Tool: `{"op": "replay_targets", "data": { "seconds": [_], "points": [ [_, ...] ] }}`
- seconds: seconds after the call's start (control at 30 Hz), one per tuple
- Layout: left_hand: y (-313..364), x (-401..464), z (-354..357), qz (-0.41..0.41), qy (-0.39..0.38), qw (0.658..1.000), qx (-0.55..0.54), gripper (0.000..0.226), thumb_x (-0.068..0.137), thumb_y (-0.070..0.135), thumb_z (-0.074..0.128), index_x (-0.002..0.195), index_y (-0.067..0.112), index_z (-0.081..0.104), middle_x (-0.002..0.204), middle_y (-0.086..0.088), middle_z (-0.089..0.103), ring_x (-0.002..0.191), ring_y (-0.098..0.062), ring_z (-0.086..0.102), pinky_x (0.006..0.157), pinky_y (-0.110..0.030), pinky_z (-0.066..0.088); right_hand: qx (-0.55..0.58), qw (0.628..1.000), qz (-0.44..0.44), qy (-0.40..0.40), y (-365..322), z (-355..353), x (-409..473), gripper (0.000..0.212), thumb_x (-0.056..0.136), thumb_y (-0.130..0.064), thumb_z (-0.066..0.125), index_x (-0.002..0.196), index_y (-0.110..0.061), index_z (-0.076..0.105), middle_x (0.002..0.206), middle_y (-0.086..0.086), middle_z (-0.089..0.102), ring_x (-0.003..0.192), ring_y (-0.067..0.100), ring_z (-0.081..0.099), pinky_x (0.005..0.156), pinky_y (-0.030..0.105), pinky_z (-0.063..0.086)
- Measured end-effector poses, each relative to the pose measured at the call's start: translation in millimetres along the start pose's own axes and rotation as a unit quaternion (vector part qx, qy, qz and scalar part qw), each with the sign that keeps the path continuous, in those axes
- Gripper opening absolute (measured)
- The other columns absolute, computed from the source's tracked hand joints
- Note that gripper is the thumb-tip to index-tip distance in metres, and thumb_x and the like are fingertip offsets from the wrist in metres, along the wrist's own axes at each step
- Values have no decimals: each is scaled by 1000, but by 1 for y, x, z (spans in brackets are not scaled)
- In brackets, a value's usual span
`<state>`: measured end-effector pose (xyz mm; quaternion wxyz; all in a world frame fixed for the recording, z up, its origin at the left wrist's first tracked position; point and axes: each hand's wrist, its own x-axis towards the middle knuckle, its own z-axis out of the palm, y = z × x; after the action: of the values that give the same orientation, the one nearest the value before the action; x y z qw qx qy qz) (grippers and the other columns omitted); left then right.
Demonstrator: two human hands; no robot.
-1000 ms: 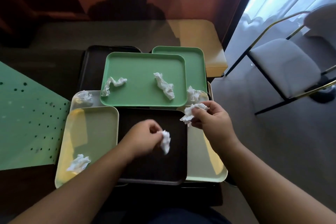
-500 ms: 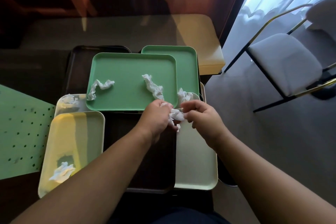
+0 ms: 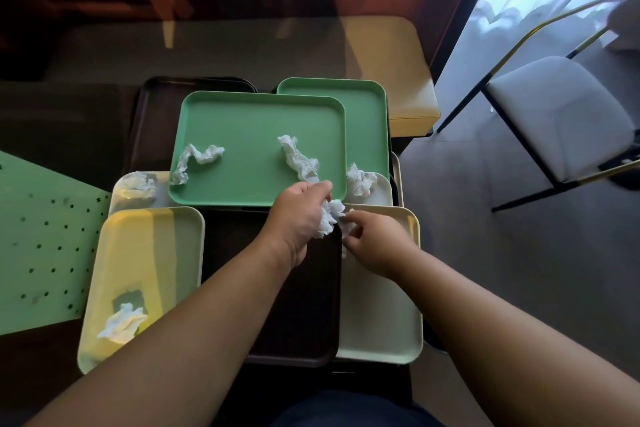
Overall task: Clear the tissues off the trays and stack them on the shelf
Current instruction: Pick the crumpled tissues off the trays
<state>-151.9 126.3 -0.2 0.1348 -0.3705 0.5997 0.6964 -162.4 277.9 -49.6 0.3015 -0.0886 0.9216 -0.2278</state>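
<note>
A dark table (image 3: 86, 135) carried a pile of overlapping trays, with a perforated green panel (image 3: 41, 246) at its left and a white-cushioned chair (image 3: 557, 114) well apart on the right. The big green tray (image 3: 242, 180) sat on top in the middle and held two twisted tissues, a left one (image 3: 197, 161) and a right one (image 3: 298, 159) running toward the near rim. A second green tray (image 3: 367, 121) poked out behind it on the right, nothing visible in it. A black tray (image 3: 152, 121) showed behind on the left, bare where visible. The near black tray (image 3: 304, 305) lay in the centre under both arms, no tissue seen on it. The yellow tray (image 3: 138, 253) at near left held one crumpled tissue (image 3: 121, 322) by its near end. The pale tray (image 3: 381, 322) at near right looked bare. Two grey-white tray corners stuck out below the big green tray: the left corner (image 3: 119, 198) with a wad (image 3: 138, 182), the right corner (image 3: 382, 192) with a wad (image 3: 360, 180). The left hand (image 3: 298, 222) was curled around a bunched tissue (image 3: 329, 218), gripped at its fingertips over the near black tray's far right corner. The right hand (image 3: 377, 243) pinched a small bit of tissue (image 3: 348, 227) just beside it, the two hands almost touching.
</note>
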Motion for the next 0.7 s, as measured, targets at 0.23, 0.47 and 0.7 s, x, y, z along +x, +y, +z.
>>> {"op": "replay_targets", "data": {
  "seconds": [0.23, 0.47, 0.7],
  "points": [
    [9, -1, 2, -9, -7, 997, -75, 15, 98, 4, 51, 93, -1, 64, 86, -13, 65, 71, -29, 62, 67, -38, 53, 149, 979, 55, 125, 4, -16, -10, 3, 90, -26, 64, 90, -24, 65, 76, -8, 64, 72, 16, 60, 63, 28, 45],
    [11, 2, 8, -25, -18, 991, -127, 36, 94, -4, 37, 114, -4, 66, 120, -27, 66, 110, -38, 63, 96, -49, 51, 398, 896, -5, 196, -25, -51, -12, 7, 91, -17, 69, 94, -11, 66, 81, 8, 64, 66, 15, 56, 63, 37, 51],
    [14, 2, 6, -34, -85, 982, -164, 39, 91, -11, 30, 118, -11, 58, 95, -26, 66, 76, -29, 67, 74, -43, 53, 509, 861, 0, 10, -40, -54, -5, 26, 101, -1, 50, 114, -14, 69, 73, 4, 70, 52, 15, 62, 51, 26, 45]
  ]
}}
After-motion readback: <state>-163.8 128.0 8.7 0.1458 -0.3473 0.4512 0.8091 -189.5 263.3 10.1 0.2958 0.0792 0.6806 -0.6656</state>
